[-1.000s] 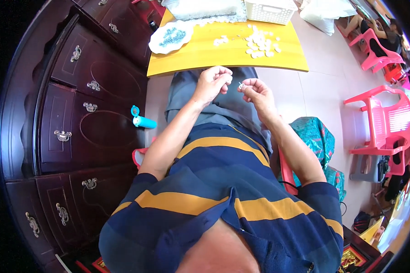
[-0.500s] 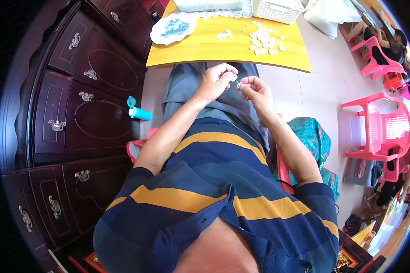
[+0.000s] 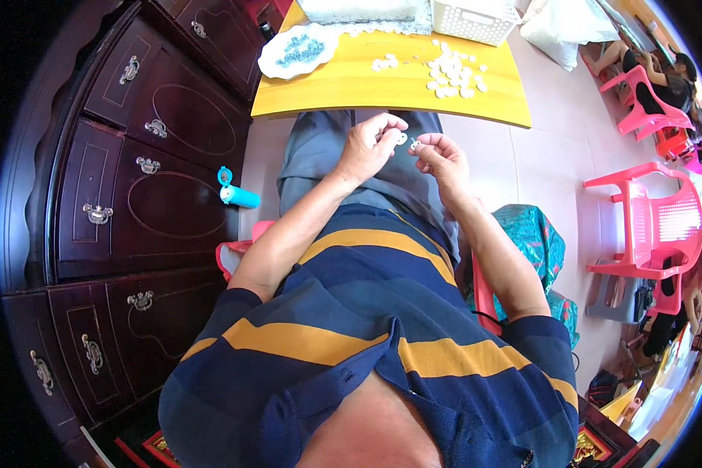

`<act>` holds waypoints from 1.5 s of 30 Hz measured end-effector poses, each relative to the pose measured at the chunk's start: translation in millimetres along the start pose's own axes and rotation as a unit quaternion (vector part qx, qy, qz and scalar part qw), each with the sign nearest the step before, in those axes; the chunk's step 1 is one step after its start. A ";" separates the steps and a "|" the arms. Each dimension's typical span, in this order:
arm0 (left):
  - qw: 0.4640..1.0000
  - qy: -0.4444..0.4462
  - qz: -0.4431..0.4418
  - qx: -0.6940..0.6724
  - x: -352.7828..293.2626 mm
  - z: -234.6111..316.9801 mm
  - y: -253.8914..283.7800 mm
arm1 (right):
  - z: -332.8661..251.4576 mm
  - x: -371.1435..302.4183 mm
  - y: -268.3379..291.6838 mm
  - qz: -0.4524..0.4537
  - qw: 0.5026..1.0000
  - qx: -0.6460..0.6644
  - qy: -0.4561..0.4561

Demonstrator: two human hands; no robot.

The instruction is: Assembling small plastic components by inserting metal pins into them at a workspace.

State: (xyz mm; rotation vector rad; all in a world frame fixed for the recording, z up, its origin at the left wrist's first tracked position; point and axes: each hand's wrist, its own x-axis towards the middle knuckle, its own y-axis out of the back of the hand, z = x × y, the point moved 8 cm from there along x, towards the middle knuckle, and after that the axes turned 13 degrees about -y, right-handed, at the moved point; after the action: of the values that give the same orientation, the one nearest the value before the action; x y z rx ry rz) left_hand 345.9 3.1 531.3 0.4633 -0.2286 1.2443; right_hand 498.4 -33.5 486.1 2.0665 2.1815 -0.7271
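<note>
Over my lap, just short of the table's near edge, both my hands are raised close together. My left hand (image 3: 369,147) pinches a small white round piece (image 3: 401,139) between thumb and fingers. A little to its right, my right hand (image 3: 443,161) grips a smaller white piece (image 3: 415,143) at the fingertips. A narrow gap shows between the two pieces; their exact kind is too small to make out. On the yellow table (image 3: 343,97) beyond lie several loose white round pieces (image 3: 454,72). A white scalloped plate (image 3: 277,69) at the left holds many small blue-grey pieces (image 3: 300,48).
A white perforated basket (image 3: 476,19) stands at the table's far side. Dark wooden cabinets (image 3: 187,132) line my left, with a turquoise flask (image 3: 240,195), lid up, beside them. Pink plastic chairs (image 3: 663,222) and a seated person (image 3: 671,82) are at the right. A green bag (image 3: 526,242) sits by my right arm.
My right hand has shifted slightly to the right with its piece, widening the gap between the two pieces. My left hand has barely moved.
</note>
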 end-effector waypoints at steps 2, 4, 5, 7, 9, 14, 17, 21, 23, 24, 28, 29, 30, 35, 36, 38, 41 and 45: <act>1.000 -0.005 0.008 -0.001 -2.3 -0.6 -7.1 | 4.3 1.8 6.4 0.010 0.998 0.054 -0.030; 0.996 -0.072 0.006 0.042 -6.3 6.8 -19.2 | 15.5 6.8 12.9 0.005 0.988 0.130 -0.080; 0.995 -0.091 -0.011 0.026 -8.5 15.4 -28.7 | 19.8 9.0 17.8 0.005 0.989 0.129 -0.078; 0.985 -0.159 -0.028 0.059 -8.9 42.8 -43.6 | 30.8 14.2 20.9 -0.041 0.971 0.208 -0.112; 0.973 -0.200 -0.068 0.097 -8.9 50.0 -58.9 | 38.5 17.6 24.2 -0.056 0.946 0.286 -0.144; 0.953 -0.241 -0.132 0.129 -24.3 43.0 -84.6 | 50.4 20.5 32.7 0.003 0.902 0.376 -0.213; 0.948 -0.241 -0.162 0.130 -26.0 39.5 -88.3 | 54.7 21.5 38.8 -0.008 0.895 0.385 -0.224; 0.953 -0.232 -0.168 0.102 -25.9 40.9 -84.0 | 50.7 21.8 33.1 -0.021 0.900 0.377 -0.220; 0.950 -0.245 -0.163 0.107 -27.8 46.9 -79.6 | 46.2 19.5 31.1 -0.025 0.913 0.353 -0.204; 0.955 -0.193 -0.196 0.111 -28.2 43.0 -79.9 | 47.2 20.9 33.2 -0.025 0.913 0.353 -0.203; 0.976 -0.111 -0.176 0.057 -27.7 34.0 -70.5 | 44.1 20.0 26.2 -0.029 0.925 0.328 -0.189; 0.976 -0.113 -0.175 0.057 -25.9 35.0 -71.5 | 41.3 17.1 25.0 -0.022 0.932 0.315 -0.180; 0.981 -0.114 -0.149 0.046 -22.2 36.3 -70.3 | 44.6 18.9 27.8 -0.022 0.933 0.313 -0.178; 0.977 -0.121 -0.163 0.058 -21.0 35.0 -78.7 | 48.4 20.8 24.3 -0.061 0.919 0.330 -0.206; 0.976 -0.109 -0.180 0.060 -21.9 35.9 -79.6 | 52.6 22.6 27.8 -0.048 0.913 0.344 -0.216; 0.977 -0.126 -0.168 0.025 -23.0 31.8 -78.2 | 56.4 23.0 28.2 -0.040 0.905 0.356 -0.229; 0.974 -0.122 -0.181 0.062 -22.8 35.1 -75.3 | 51.4 21.4 23.3 -0.058 0.912 0.339 -0.222; 0.969 -0.103 -0.210 0.077 -30.0 23.4 -78.6 | 55.8 30.5 26.5 -0.081 0.921 0.322 -0.205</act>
State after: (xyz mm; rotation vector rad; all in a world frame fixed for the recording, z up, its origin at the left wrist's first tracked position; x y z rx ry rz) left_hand 412.7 -52.5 522.9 0.7363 -0.1976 0.8007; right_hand 504.9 -25.6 418.1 1.7005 2.0451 -1.9117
